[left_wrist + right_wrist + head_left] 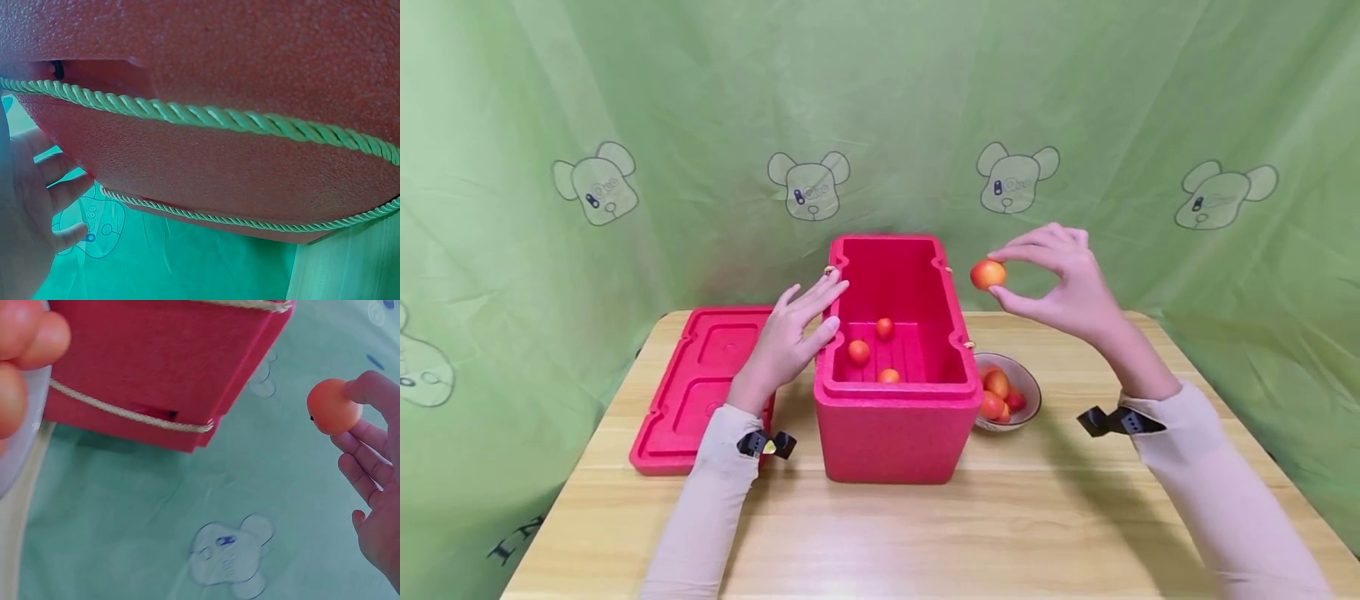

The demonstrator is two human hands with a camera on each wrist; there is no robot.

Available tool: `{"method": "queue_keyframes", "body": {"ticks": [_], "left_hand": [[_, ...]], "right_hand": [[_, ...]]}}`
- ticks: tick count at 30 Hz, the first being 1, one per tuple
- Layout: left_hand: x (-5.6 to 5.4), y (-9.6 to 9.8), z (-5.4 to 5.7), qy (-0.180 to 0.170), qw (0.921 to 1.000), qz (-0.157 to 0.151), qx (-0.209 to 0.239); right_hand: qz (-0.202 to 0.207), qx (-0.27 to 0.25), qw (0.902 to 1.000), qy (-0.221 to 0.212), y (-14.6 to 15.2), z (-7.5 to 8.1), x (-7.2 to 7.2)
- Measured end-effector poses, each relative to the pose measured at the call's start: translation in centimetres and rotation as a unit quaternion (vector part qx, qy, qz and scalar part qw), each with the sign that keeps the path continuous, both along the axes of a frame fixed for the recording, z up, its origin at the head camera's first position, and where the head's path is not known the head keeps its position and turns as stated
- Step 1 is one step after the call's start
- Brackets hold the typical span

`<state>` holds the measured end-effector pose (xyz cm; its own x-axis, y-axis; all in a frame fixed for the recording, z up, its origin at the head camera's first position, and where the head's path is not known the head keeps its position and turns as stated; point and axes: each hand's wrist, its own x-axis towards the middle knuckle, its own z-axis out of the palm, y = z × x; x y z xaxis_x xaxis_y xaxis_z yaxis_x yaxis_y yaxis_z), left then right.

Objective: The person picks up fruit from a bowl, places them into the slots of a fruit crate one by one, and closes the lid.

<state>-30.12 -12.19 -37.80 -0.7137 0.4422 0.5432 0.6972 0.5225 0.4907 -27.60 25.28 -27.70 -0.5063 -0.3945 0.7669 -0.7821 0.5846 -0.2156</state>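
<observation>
My right hand (1067, 283) pinches a small orange-red fruit, apricot-like (988, 274), between thumb and fingertips, raised to the right of the red foam box (891, 437). In the right wrist view the same fruit (333, 407) shows a dark spot on its side. My left hand (793, 333) rests on the box's left rim with its fingers fairly straight. Inside the open box lie three similar fruits (859, 352) on the floor. A patterned bowl (1030, 392) holding several more fruits stands against the box's right side, partly hidden by it.
A red lid (673, 408) lies flat on the wooden table (865, 533), left of the box. Twisted cords (219, 119) run along the box's sides. A green cloth (902, 100) printed with bear heads hangs behind the table and along its sides.
</observation>
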Motion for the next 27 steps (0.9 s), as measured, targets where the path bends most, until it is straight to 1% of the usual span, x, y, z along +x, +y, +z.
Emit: {"method": "queue_keyframes", "body": {"ticks": [7,13,19,23,27], "left_hand": [[0.1,0.1,0.0,-0.001,1.0,-0.002,-0.001],[0.0,0.1,0.2,0.002,1.0,-0.002,-0.001],[-0.1,0.1,0.2,0.011,0.9999,0.003,-0.007],[-0.1,0.1,0.1,0.015,0.9998,0.004,-0.011],[0.0,0.1,0.1,0.016,0.9998,0.004,-0.011]], "right_hand": [[0.05,0.042,0.9977,0.016,-2.7,2.0,1.1],[0.085,0.091,0.9916,0.036,-4.6,2.8,1.2],[0.1,0.133,0.9849,0.048,-5.8,3.1,0.7],[0.105,0.158,0.9804,0.054,-6.1,3.3,0.7],[0.108,0.184,0.9759,0.047,-6.4,3.5,0.8]]}}
